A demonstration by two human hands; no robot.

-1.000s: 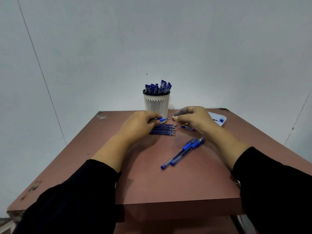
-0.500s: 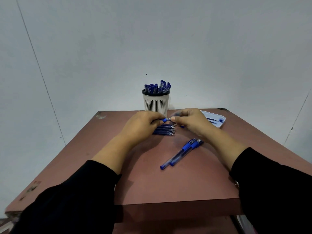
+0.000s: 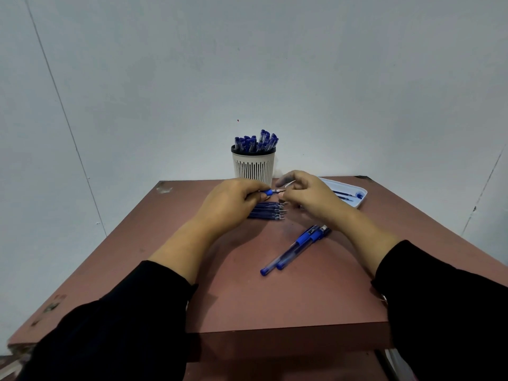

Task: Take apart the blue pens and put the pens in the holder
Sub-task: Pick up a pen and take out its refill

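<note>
Since a moment ago our right hand [image 3: 308, 196] has loosened, fingers now spread at the tip of the slim blue pen [image 3: 270, 191], which our left hand [image 3: 233, 202] grips before the white slotted holder [image 3: 253, 167].

Matt table [image 3: 302, 298]; slotted plastic holder [image 3: 253, 167].

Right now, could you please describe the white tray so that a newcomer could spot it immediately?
Start at the reddish-brown table and look to its far edge, where the slotted pen holder stands. The white tray lies to the holder's right, behind the right hand. It is the only flat, shallow, white thing there, holding thin refills rather than standing pens.
</note>
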